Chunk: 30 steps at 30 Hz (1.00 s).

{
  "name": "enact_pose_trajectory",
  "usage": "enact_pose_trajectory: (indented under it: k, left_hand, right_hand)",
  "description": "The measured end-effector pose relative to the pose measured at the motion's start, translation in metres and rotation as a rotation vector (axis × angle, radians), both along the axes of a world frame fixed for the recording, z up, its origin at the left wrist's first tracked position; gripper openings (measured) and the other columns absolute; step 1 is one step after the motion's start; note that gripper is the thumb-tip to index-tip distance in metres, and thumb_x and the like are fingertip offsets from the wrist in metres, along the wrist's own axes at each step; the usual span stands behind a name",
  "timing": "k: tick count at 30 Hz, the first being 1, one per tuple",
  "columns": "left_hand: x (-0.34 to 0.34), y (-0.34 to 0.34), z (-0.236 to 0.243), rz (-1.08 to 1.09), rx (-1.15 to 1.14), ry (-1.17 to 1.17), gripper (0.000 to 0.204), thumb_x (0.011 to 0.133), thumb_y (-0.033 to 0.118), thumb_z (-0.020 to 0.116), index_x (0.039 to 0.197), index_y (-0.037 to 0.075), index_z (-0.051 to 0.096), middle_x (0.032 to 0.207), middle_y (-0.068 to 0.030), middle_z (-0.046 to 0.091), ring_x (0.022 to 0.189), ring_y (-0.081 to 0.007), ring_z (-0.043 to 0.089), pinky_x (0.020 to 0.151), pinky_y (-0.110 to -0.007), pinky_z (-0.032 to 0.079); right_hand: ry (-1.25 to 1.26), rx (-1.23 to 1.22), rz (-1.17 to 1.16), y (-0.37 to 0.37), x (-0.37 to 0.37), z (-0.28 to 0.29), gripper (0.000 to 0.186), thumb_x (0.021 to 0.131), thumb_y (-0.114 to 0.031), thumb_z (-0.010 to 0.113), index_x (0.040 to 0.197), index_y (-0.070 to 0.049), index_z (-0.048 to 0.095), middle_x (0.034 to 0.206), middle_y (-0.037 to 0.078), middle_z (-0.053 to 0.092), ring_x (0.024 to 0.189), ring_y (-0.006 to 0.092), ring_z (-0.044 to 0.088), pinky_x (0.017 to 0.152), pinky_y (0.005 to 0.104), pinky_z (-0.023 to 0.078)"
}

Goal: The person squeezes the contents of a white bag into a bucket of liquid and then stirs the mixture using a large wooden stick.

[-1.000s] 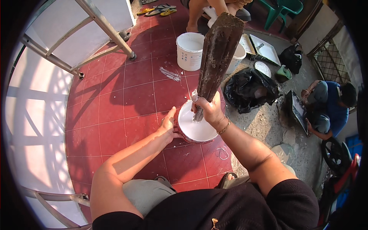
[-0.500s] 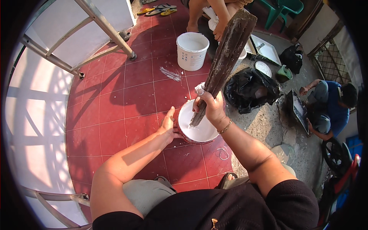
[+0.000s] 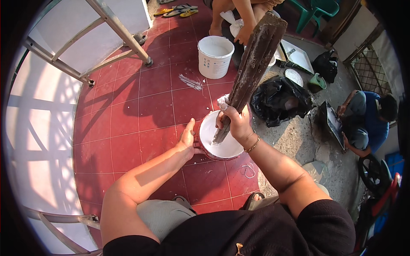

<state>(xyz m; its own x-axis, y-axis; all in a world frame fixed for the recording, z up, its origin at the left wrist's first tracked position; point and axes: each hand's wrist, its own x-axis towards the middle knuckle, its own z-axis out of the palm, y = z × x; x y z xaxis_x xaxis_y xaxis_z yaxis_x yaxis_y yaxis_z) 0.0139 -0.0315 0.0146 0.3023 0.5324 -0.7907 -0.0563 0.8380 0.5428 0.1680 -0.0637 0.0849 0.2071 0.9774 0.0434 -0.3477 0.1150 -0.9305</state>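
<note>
My right hand (image 3: pixel 235 121) grips a long, weathered dark wooden plank (image 3: pixel 256 59), held at a slant with its lower end down in a round bucket of white paint (image 3: pixel 222 147). Something white, perhaps paint or cloth, shows at the top of the fist; I cannot tell which. My left hand (image 3: pixel 189 141) is braced against the bucket's left side, thumb up and fingers curved along the wall. The bucket stands on red floor tiles (image 3: pixel 153 153); white smears mark the tiles farther back.
A taller white bucket (image 3: pixel 213 64) stands behind, near a crouching person (image 3: pixel 237 23) holding something white. Black plastic bags (image 3: pixel 277 98), paint trays (image 3: pixel 299 57) and a green container lie right, where another person (image 3: pixel 371 119) squats holding a dark panel. A metal frame (image 3: pixel 115 30) stands left.
The plank has swung rightward at its top, its lower end shifting within the paint with my right hand. My left hand stays put. The crouching person's hand has come down beside the white item.
</note>
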Motion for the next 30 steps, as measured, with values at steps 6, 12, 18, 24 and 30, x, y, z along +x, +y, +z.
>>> enact_pose_trajectory:
  k: [6, 12, 18, 24, 30]
  left_hand:
    - [0.001, 0.002, -0.004, -0.08, 0.024, -0.049, 0.08, 0.086, 0.069, 0.037, 0.121, -0.003, 0.039, 0.109, -0.024, 0.054, 0.1, -0.037, 0.058, 0.089, -0.061, 0.043]
    - [-0.003, 0.005, -0.01, -0.127, 0.014, -0.076, 0.084, 0.086, 0.069, 0.037, 0.126, -0.005, 0.035, 0.111, -0.0238, 0.053, 0.101, -0.0365, 0.058, 0.088, -0.06, 0.044]
    - [0.004, -0.001, -0.005, -0.016, 0.003, -0.005, 0.079, 0.087, 0.068, 0.034, 0.119, -0.004, 0.044, 0.112, -0.0237, 0.052, 0.107, -0.0378, 0.055, 0.091, -0.064, 0.041]
    - [-0.002, -0.002, -0.001, -0.1, 0.064, -0.075, 0.082, 0.086, 0.07, 0.033, 0.121, -0.004, 0.044, 0.106, -0.0219, 0.057, 0.102, -0.0347, 0.059, 0.087, -0.059, 0.046]
    - [-0.002, -0.003, -0.001, -0.113, 0.081, -0.092, 0.089, 0.086, 0.069, 0.033, 0.13, -0.008, 0.034, 0.117, -0.026, 0.049, 0.113, -0.0365, 0.051, 0.094, -0.062, 0.04]
  right_hand:
    - [-0.153, 0.019, -0.238, 0.012, 0.05, -0.014, 0.025, 0.084, -0.024, 0.062, 0.079, -0.001, 0.053, 0.057, 0.005, 0.049, 0.042, 0.0164, 0.05, 0.042, 0.0295, 0.043]
    - [-0.06, 0.111, -0.241, 0.021, 0.007, -0.009, 0.024, 0.08, -0.021, 0.067, 0.083, -0.002, 0.052, 0.058, 0.004, 0.048, 0.043, 0.0155, 0.048, 0.043, 0.029, 0.041]
    - [-0.117, -0.036, -0.038, -0.001, 0.034, -0.009, 0.024, 0.083, -0.023, 0.065, 0.078, -0.003, 0.053, 0.052, 0.004, 0.048, 0.042, 0.0137, 0.05, 0.04, 0.0285, 0.041]
    - [-0.032, -0.098, -0.216, 0.001, 0.075, 0.026, 0.032, 0.087, -0.036, 0.057, 0.08, -0.005, 0.054, 0.056, 0.004, 0.047, 0.042, 0.0182, 0.046, 0.043, 0.0345, 0.041]
    - [0.19, -0.055, -0.294, -0.007, 0.118, 0.084, 0.045, 0.086, -0.052, 0.051, 0.08, -0.007, 0.057, 0.059, 0.001, 0.05, 0.046, 0.0165, 0.045, 0.055, 0.0356, 0.041]
